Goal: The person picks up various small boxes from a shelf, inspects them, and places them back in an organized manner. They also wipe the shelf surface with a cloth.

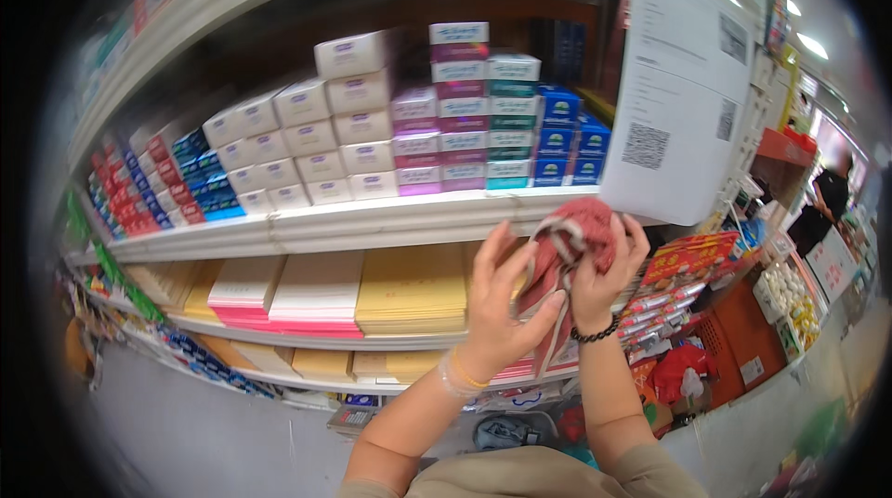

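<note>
A crumpled red cloth (586, 216) with pale edging is bunched up in my right hand (605, 275), its loose folds hanging down between my two hands. My left hand (503, 303) is beside it with fingers spread, its thumb overlapping the hanging folds; whether it touches them is unclear. Just above and behind the cloth runs the white edge of a shelf (418, 223). On this shelf stand stacked toothpaste-type cartons: white cartons (362, 118), purple-and-white cartons (463, 104), green-and-white cartons (512, 122) and blue cartons (559, 139).
A printed sheet (669, 90) with codes hangs at the shelf's right end. Lower shelves hold stacks of yellow envelopes (412, 282) and white-and-pink envelopes (317, 285). Red packets (686, 261) hang at right above an orange crate (732, 338). A person (829, 195) stands farther off.
</note>
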### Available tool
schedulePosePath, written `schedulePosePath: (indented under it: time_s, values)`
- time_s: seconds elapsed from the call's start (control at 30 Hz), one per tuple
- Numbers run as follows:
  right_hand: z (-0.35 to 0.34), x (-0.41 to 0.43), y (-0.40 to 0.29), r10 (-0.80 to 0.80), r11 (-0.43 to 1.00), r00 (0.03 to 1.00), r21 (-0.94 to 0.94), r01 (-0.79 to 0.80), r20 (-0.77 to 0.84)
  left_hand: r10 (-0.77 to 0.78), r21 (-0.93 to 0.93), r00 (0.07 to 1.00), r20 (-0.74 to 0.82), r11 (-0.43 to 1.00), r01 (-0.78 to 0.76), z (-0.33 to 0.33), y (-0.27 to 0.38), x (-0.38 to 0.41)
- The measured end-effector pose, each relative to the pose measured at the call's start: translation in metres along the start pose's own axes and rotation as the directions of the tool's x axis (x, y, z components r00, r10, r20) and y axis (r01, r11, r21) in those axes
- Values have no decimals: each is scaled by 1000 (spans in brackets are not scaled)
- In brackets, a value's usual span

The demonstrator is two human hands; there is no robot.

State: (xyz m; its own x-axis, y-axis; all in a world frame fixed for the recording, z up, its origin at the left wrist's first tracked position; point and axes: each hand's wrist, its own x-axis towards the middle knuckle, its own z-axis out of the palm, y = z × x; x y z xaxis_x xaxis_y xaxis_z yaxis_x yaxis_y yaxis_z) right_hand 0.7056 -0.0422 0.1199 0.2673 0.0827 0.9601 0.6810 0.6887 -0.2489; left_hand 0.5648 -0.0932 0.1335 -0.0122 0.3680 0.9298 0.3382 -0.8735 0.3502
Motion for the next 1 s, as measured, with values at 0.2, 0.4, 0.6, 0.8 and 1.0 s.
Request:
schedulePosePath:
  time_s: [0.2,0.4,0.6,0.8,1.0]
  values:
    - [37,-16,-3,-97,989,993,-107,104,65,-69,-8,995,-77,998,68,-4,-17,-21]
    - [61,-22,-46,-59,998,987,-21,62,147,-128,-10,971,-204,992,129,-24,-25,-30]
    - [81,-30,-78,-61,997,972,62,49,228,-138,28,962,-237,989,148,-58,-33,-33]
    - [109,-39,-123,-52,979,930,202,-24,364,-168,26,962,-214,984,177,-109,-43,-31]
    - [146,-50,-187,-112,945,853,320,-67,510,-276,-3,932,-236,959,284,-173,-56,-39]
